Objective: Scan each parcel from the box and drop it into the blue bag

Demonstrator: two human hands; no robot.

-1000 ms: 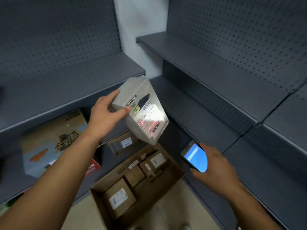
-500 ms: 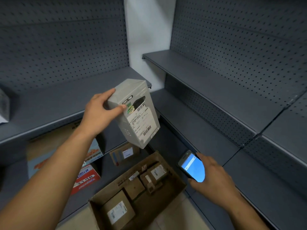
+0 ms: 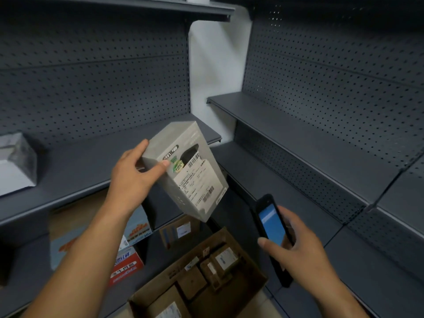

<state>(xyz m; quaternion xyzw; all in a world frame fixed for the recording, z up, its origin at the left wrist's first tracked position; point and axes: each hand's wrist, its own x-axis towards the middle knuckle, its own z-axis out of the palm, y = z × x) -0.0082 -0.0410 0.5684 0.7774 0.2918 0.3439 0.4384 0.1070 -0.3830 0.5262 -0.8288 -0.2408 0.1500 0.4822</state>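
Note:
My left hand point(image 3: 135, 177) grips a tall grey parcel point(image 3: 187, 167) by its upper left corner and holds it tilted in mid-air, its white shipping label facing me. My right hand point(image 3: 296, 245) holds a black handheld scanner point(image 3: 271, 226) with a lit blue screen, lower right of the parcel and apart from it. Below both hands an open cardboard box point(image 3: 252, 277) stands on the floor with several brown labelled parcels point(image 3: 223, 260) inside. No blue bag is in view.
Dark grey pegboard shelving point(image 3: 309, 157) lines both walls of the corner. A grey-wrapped package point(image 3: 17, 161) lies on the left shelf. Colourful printed cartons point(image 3: 127, 265) and a labelled brown box point(image 3: 179, 230) sit on the lower left shelves.
The red scan light seen on the label a second ago is gone. The view has tilted upward, and the scanner screen has turned more edge-on toward me while the parcel stays held up.

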